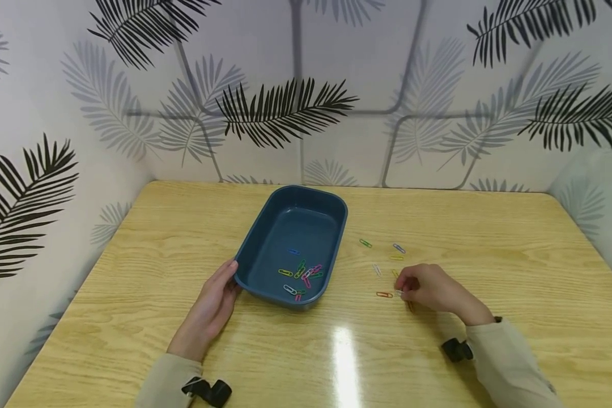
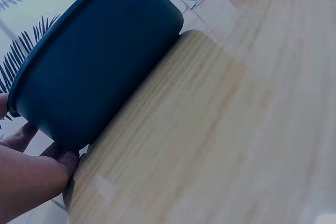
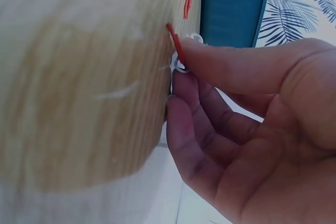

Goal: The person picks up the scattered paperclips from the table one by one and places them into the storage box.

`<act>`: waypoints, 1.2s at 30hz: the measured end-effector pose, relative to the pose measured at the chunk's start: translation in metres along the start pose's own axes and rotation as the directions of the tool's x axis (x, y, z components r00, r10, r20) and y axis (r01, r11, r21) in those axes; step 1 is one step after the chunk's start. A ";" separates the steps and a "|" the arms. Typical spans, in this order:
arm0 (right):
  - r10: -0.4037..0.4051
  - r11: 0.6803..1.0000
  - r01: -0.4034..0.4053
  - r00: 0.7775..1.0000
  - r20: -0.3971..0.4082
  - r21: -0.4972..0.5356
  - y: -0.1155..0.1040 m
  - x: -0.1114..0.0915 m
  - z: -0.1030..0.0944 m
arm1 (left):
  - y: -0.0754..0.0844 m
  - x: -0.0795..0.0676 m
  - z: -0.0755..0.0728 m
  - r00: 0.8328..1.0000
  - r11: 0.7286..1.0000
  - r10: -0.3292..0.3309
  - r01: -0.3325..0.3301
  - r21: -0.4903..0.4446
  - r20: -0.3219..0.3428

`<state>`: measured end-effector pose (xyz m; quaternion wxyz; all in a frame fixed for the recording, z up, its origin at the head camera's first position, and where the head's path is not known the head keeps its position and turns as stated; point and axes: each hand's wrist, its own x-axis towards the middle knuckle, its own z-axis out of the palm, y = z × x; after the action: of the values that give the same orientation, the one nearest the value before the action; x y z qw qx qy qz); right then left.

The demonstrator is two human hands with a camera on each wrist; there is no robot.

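My left hand [image 1: 211, 306] holds the near left corner of a dark blue plastic basin [image 1: 303, 226], thumb at the rim and fingers against its lower outside. Several coloured paper clips [image 1: 306, 277] lie inside, mostly toward the near end. To the right of the basin, my right hand [image 1: 433, 288] is down at the tabletop, thumb and fingertips pinching a white paper clip [image 3: 181, 67]. A red-orange paper clip [image 3: 175, 41] is right against the thumb tip in the right wrist view. Just left of the fingers lies an orange paper clip [image 1: 385, 294].
Between basin and right hand, loose clips are spread on the wooden table [image 1: 489, 238]: a green clip [image 1: 365, 243], a blue clip [image 1: 399, 248], a yellow clip [image 1: 396, 258] and a white clip [image 1: 377, 270]. A leaf-patterned wall covering [image 1: 347, 147] stands behind the table.
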<state>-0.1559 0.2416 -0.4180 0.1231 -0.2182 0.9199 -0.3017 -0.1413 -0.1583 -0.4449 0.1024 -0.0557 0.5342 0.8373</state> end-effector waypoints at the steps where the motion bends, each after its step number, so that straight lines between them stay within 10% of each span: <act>1: 0.002 1.000 -0.002 1.000 -0.002 -0.001 0.000 0.000 0.000 | 0.000 0.000 0.000 1.000 1.000 -0.003 0.003 -0.003 -0.005; 36: 0.053 0.998 -0.055 0.990 -0.132 -0.008 -0.002 0.003 -0.001 | -0.002 0.001 0.000 1.000 1.000 -0.004 0.004 -0.017 -0.007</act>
<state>-0.1586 0.2392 -0.4166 0.0690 -0.1736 0.9334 -0.3064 -0.1423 -0.1577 -0.4467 0.1016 -0.0603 0.5272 0.8415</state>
